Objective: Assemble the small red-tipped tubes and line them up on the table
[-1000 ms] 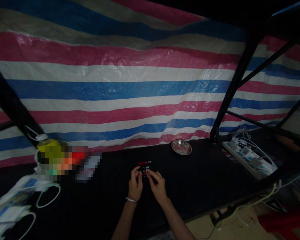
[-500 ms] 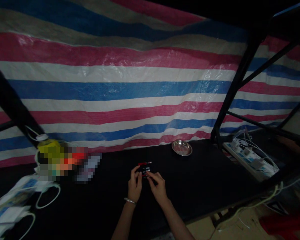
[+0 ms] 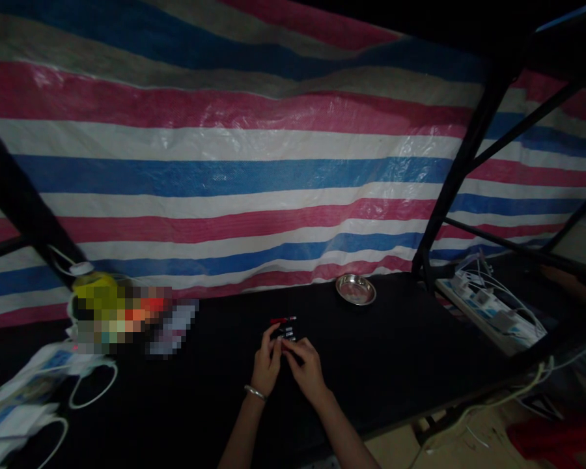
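My left hand (image 3: 266,363), with a silver bangle on its wrist, has its thumb and forefinger bent close together over the black tabletop. My right hand (image 3: 306,370) meets it, thumb and forefinger pinched. Between the fingertips of both hands is a small reddish piece (image 3: 284,348), mostly covered, too small to name. Just beyond the fingers lie several small black and silver pieces (image 3: 288,330). Behind those is a thin red stick-like item (image 3: 280,320) with a silver end.
A round shiny metal dish (image 3: 355,290) stands at the back of the black table (image 3: 400,352). Blurred-out items (image 3: 127,312) lie at the left, beside white power strips (image 3: 53,365) with cables. Another power strip (image 3: 498,312) is at the right. Striped sheeting (image 3: 224,176) hangs behind.
My right fingertips have come in closer to my left ones and slightly toward me, away from the small black and silver pieces, which now show more.
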Demonstrator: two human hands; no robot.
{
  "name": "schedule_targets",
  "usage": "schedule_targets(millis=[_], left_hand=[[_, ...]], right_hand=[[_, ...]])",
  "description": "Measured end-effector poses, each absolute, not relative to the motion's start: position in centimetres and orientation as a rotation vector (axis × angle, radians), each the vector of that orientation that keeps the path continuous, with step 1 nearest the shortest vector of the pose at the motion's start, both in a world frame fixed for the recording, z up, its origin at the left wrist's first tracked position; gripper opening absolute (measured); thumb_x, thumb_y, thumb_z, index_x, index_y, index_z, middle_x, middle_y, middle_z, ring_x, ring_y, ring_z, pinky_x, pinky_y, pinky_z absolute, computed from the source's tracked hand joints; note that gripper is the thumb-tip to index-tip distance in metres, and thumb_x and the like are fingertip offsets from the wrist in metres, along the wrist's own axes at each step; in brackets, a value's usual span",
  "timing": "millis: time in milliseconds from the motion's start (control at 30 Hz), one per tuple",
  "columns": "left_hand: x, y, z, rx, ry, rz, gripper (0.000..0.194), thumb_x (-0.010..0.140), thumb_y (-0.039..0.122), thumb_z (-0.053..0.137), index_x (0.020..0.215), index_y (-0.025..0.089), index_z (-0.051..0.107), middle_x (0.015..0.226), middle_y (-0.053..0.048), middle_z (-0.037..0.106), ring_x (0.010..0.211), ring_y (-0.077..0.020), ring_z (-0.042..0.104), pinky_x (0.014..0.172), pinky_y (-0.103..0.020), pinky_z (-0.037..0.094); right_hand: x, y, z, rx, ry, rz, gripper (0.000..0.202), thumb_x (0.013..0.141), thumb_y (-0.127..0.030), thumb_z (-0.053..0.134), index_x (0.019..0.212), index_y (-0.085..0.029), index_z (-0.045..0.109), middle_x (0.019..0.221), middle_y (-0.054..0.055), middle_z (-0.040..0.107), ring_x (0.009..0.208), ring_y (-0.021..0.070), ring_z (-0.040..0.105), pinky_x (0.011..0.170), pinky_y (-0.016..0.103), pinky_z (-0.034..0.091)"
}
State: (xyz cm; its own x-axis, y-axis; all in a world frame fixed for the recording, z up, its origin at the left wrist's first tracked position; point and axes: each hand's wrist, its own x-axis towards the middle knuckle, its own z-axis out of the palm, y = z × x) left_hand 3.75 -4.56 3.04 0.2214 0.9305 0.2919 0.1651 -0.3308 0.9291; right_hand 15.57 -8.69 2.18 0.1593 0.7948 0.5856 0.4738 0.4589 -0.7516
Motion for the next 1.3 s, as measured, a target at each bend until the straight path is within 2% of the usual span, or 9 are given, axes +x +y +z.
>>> schedule_targets(millis=[200, 333, 433, 567, 700, 767, 1000, 1167, 1300], left_hand=[[3.9, -4.7, 2.8, 1.726, 1.084, 1.158, 0.046, 0.088, 0.045, 0.035, 0.124, 0.017, 0.043, 0.07, -0.001, 0.063, 0.057, -0.0149, 0.059, 0.057, -0.027, 0.047], [3.7, -3.7, 2.3, 1.756, 1.259, 1.334, 0.043, 0.086, 0.046, 0.036, 0.113, 0.017, 0.053, 0.081, -0.005, 0.064, 0.074, -0.0189, 0.061, 0.072, -0.033, 0.048], [3.3, -2.6, 1.6, 1.749, 1.46, 1.459, 0.04, 0.084, 0.045, 0.037, 0.104, 0.017, 0.057, 0.09, -0.009, 0.064, 0.086, -0.0233, 0.059, 0.082, -0.041, 0.044], [2.8, -1.6, 0.7, 1.692, 1.574, 1.463, 0.034, 0.083, 0.041, 0.039, 0.1, 0.019, 0.058, 0.101, -0.009, 0.064, 0.097, -0.0249, 0.056, 0.088, -0.043, 0.041], [2.5, -0.8, 0.0, 1.598, 1.598, 1.39, 0.031, 0.083, 0.039, 0.04, 0.101, 0.021, 0.058, 0.106, -0.008, 0.064, 0.102, -0.024, 0.056, 0.091, -0.041, 0.04], [2.4, -0.3, -0.2, 1.563, 1.565, 1.374, 0.031, 0.083, 0.037, 0.041, 0.102, 0.02, 0.058, 0.108, -0.008, 0.063, 0.103, -0.0229, 0.057, 0.09, -0.038, 0.041], [3.0, 0.2, 0.2, 1.613, 1.538, 1.191, 0.029, 0.086, 0.032, 0.039, 0.11, 0.023, 0.051, 0.111, -0.006, 0.065, 0.11, -0.0213, 0.055, 0.098, -0.043, 0.03], [3.2, 0.0, 0.3, 1.698, 1.584, 1.083, 0.031, 0.087, 0.033, 0.038, 0.114, 0.024, 0.048, 0.114, -0.007, 0.063, 0.115, -0.022, 0.051, 0.099, -0.047, 0.024], [3.3, 0.2, 0.2, 1.749, 1.583, 1.032, 0.031, 0.085, 0.032, 0.04, 0.114, 0.023, 0.049, 0.115, -0.008, 0.063, 0.117, -0.0212, 0.05, 0.099, -0.046, 0.023]], right_hand=[[15.4, -9.0, 2.7, -1.126, -1.576, 0.282, 0.042, 0.085, -0.013, 0.045, 0.121, -0.032, 0.054, 0.104, 0.004, 0.068, 0.087, 0.0176, 0.061, 0.078, 0.035, 0.049], [15.6, -8.8, 2.0, -1.133, -1.39, 0.335, 0.034, 0.088, -0.02, 0.042, 0.118, -0.027, 0.058, 0.1, 0.007, 0.067, 0.088, 0.0181, 0.061, 0.079, 0.034, 0.048], [16.0, -8.0, 1.2, -1.16, -0.996, 0.449, 0.033, 0.088, -0.032, 0.044, 0.116, -0.021, 0.058, 0.088, 0.007, 0.065, 0.072, 0.015, 0.061, 0.067, 0.029, 0.05], [17.6, -6.7, 0.2, -1.019, -0.619, 0.724, 0.044, 0.082, -0.043, 0.052, 0.12, -0.021, 0.052, 0.072, 0.0, 0.061, 0.053, 0.012, 0.059, 0.05, 0.024, 0.046], [20.2, -5.7, -0.6, -0.807, -0.477, 1.001, 0.036, 0.067, -0.034, 0.068, 0.1, -0.023, 0.063, 0.069, 0.0, 0.063, 0.065, 0.0158, 0.065, 0.059, 0.028, 0.051], [21.3, -5.2, -0.7, -0.787, -0.459, 1.021, 0.029, 0.065, -0.033, 0.069, 0.092, -0.023, 0.064, 0.069, 0.001, 0.065, 0.069, 0.0171, 0.066, 0.062, 0.03, 0.052], [20.8, -2.8, -0.3, -1.188, -0.647, 0.649, 0.037, 0.065, -0.042, 0.067, 0.091, -0.018, 0.058, 0.068, 0.003, 0.069, 0.066, 0.0207, 0.067, 0.059, 0.029, 0.048], [18.9, -1.1, 0.0, -1.606, -0.808, 0.264, 0.017, 0.071, -0.036, 0.059, 0.079, -0.021, 0.058, 0.069, 0.003, 0.07, 0.065, 0.0211, 0.066, 0.064, 0.031, 0.044], [17.6, -0.3, 0.0, -1.66, -0.866, 0.2, 0.013, 0.071, -0.033, 0.06, 0.073, -0.022, 0.056, 0.066, 0.002, 0.069, 0.063, 0.0206, 0.065, 0.065, 0.03, 0.043]])
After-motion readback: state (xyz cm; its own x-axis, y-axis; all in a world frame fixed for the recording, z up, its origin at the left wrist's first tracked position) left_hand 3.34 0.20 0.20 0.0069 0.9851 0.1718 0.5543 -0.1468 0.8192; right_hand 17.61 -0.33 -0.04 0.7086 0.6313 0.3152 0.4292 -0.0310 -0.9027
